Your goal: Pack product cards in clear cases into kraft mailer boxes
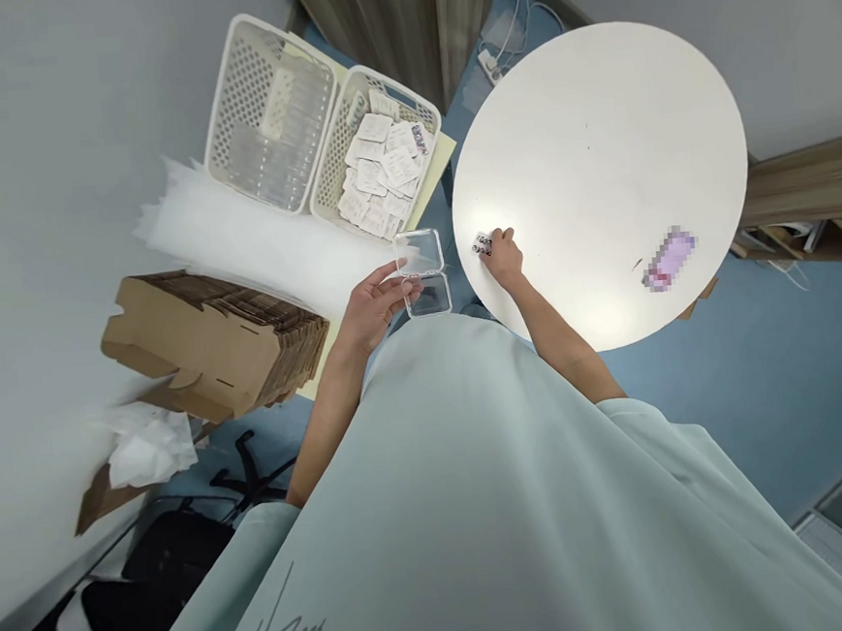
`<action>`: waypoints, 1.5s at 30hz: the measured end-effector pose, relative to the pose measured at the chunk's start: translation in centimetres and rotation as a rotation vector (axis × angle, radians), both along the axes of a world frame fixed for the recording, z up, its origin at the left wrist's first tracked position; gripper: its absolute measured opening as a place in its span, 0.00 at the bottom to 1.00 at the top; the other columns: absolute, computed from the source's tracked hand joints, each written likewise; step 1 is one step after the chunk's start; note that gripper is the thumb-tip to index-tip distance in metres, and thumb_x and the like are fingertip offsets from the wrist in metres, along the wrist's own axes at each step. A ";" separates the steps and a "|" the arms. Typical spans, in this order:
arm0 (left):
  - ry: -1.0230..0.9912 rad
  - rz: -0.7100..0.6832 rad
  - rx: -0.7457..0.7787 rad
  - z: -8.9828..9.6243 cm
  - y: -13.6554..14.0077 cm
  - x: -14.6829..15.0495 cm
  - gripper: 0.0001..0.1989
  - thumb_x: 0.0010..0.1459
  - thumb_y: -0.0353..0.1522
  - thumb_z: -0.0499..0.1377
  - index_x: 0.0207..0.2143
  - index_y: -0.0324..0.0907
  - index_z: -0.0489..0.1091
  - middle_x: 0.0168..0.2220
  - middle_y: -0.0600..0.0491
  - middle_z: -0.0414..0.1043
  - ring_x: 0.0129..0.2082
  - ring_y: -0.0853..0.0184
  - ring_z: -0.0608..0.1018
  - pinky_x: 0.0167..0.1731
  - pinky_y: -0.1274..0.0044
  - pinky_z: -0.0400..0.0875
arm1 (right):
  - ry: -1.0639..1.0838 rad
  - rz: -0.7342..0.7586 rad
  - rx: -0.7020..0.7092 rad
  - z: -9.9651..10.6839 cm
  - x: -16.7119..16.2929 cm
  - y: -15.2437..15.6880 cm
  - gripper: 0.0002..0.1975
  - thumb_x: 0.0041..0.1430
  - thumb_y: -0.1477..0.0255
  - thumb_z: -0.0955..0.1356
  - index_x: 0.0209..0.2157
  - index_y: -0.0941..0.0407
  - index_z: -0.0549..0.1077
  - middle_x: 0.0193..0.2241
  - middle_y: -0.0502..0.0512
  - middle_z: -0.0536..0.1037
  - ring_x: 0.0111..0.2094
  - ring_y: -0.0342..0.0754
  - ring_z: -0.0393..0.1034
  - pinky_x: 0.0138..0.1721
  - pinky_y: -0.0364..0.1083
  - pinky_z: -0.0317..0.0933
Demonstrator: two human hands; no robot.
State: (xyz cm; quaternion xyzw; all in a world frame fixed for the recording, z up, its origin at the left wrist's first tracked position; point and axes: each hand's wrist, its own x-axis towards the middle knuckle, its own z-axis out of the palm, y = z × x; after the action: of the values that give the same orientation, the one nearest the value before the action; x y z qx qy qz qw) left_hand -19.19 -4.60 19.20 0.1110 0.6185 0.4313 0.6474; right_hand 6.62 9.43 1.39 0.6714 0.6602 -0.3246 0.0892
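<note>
Gripping an open clear case by its edge, the left hand holds it between the basket of white packets and the round table. The right hand's fingertips touch a small patterned piece near the table's edge; whether they pinch it or merely rest there, I cannot tell. A second basket holds clear cases, with white sheets and stacked cardboard boxes below. A purple object on the table is pixelated beyond recognition. The pale shirt covers the lower middle; the packets' print is too small to read, and the right fingers partly hide the patterned piece.
</note>
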 end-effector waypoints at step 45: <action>-0.172 -0.450 0.069 0.5 7.9 8.2 0.25 0.63 0.38 0.76 0.59 0.38 0.82 0.54 0.41 0.86 0.58 0.51 0.86 0.62 0.59 0.81 | 0.705 -0.238 0.216 18.9 6.2 -9.2 0.17 0.73 0.51 0.73 0.52 0.47 0.80 0.47 0.51 0.84 0.30 0.46 0.71 0.40 0.50 0.72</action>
State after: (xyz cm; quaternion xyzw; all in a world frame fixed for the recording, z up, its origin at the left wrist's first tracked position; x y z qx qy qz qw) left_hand -11.01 3.29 19.68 0.2307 0.5058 0.3050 0.7733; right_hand 12.77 0.21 20.28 0.5961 0.5981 -0.4724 -0.2527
